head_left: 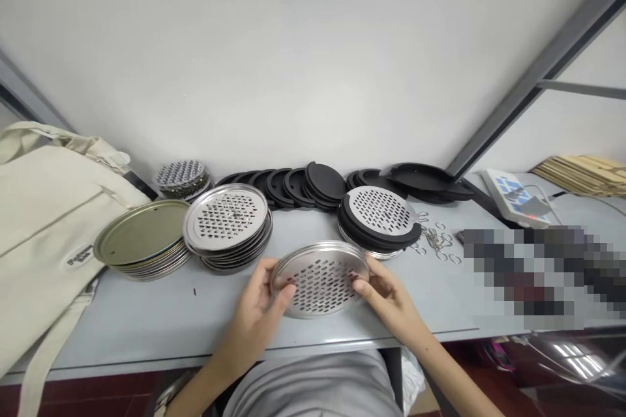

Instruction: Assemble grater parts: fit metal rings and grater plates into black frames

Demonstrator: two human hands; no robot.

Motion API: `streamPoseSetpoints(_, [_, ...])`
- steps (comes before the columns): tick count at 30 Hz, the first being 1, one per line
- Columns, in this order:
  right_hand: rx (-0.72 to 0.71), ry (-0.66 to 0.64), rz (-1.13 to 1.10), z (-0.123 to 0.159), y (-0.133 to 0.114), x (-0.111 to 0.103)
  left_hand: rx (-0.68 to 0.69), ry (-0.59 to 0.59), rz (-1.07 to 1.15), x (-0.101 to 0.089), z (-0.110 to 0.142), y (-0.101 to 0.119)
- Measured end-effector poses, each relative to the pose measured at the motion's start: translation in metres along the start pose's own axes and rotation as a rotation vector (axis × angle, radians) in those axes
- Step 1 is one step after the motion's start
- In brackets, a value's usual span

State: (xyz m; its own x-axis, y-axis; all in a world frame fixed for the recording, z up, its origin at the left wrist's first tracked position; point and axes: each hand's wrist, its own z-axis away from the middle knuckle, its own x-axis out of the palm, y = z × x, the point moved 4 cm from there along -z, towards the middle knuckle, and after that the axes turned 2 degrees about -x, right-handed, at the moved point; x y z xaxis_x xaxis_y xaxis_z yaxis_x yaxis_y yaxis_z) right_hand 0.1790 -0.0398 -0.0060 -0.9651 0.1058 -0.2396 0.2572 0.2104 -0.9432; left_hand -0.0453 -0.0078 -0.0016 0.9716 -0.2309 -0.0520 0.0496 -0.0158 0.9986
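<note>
Both hands hold a round metal grater plate with rows of slots, tilted up above the table's front part. Its upper rim looks layered, so it may be more than one piece. My left hand grips the left edge, thumb on the face and fingers behind. On the right edge, my right hand is closed the same way. To the left stands a stack of similar grater plates. Beyond my right hand, a smaller perforated disc lies on black rings.
Olive-green round trays are stacked beside a cream bag. Perforated discs and black round pieces line the wall. Loose metal rings and clips lie right, near a white power strip and wooden boards.
</note>
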Motion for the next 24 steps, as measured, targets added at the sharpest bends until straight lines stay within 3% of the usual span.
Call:
streamPoseSetpoints(5, [-0.110, -0.081, 0.066, 0.007, -0.013, -0.003, 0.149, -0.044, -0.110, -0.006, 0.003, 0.014])
streamPoseSetpoints(16, [-0.432, -0.199, 0.206, 0.020, -0.046, -0.012, 0.616, -0.292, -0.241, -0.005, 0.010, 0.027])
streamPoseSetpoints(19, [-0.460, -0.183, 0.242, 0.024, -0.050, -0.013, 0.626, -0.309, -0.227, -0.004, 0.010, 0.027])
streamPoseSetpoints(24, [-0.365, -0.171, 0.219, 0.020, -0.048, -0.012, 0.480, -0.275, -0.190, -0.007, 0.010, 0.023])
